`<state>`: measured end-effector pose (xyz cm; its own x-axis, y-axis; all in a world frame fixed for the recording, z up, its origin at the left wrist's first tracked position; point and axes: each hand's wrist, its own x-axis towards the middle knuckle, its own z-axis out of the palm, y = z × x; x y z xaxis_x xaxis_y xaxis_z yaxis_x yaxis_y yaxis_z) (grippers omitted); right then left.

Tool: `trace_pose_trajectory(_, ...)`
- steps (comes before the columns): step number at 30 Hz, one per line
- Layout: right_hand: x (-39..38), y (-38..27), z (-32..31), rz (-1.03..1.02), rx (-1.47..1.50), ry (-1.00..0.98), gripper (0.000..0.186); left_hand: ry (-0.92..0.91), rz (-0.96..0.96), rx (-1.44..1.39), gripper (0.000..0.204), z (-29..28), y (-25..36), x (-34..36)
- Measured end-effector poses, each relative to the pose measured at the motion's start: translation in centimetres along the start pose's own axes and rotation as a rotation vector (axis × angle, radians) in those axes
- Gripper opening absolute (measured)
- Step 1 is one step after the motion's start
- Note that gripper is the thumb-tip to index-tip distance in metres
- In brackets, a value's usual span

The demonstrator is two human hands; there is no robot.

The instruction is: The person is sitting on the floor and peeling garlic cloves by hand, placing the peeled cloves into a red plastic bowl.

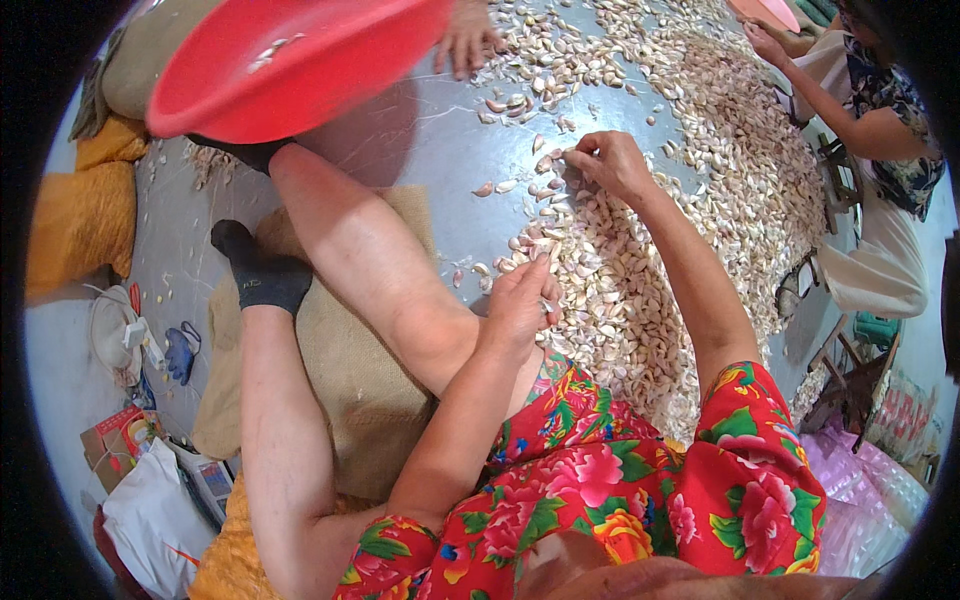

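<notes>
Loose garlic cloves lie in a broad heap in front of me and to my right. Above my bent knee, my left hand is closed, its fingers curled around pale garlic cloves that show only in part. My right hand reaches farther out, thumb and forefinger pinched low over scattered cloves at the heap's edge. Whatever sits in that pinch is too small to make out. A tilted red basin hangs over the floor at the far left, with a few cloves inside. Beside it another person's hand rests near the cloves.
A person in a dark patterned top sits at the right, hands near a pink basin. Burlap sacking lies under my legs. Orange sacks, blue gloves and a white bag are at the left; purple plastic sheeting lies lower right.
</notes>
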<state>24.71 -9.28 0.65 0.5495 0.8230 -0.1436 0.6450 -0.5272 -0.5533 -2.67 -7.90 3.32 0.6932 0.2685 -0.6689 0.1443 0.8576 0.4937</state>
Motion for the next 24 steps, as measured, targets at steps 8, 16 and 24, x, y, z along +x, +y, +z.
trace_pose_trajectory(8, 8.0, -1.7, 1.7, -0.323, -0.182, 0.35, 0.022, 0.008, -0.008, -0.034, 0.04, 0.2, 0.0, 0.1)
trace_pose_trajectory(16, 11.3, -1.0, 3.6, -0.263, -0.515, 0.218, 0.016, -0.007, -0.013, -0.012, 0.039, 0.6, 0.5, -0.1)
trace_pose_trajectory(24, 2.1, 1.3, 2.8, 0.047, 0.355, 0.025, 0.013, 0.119, 0.175, 0.096, 0.02, 0.1, -1.3, 1.4)
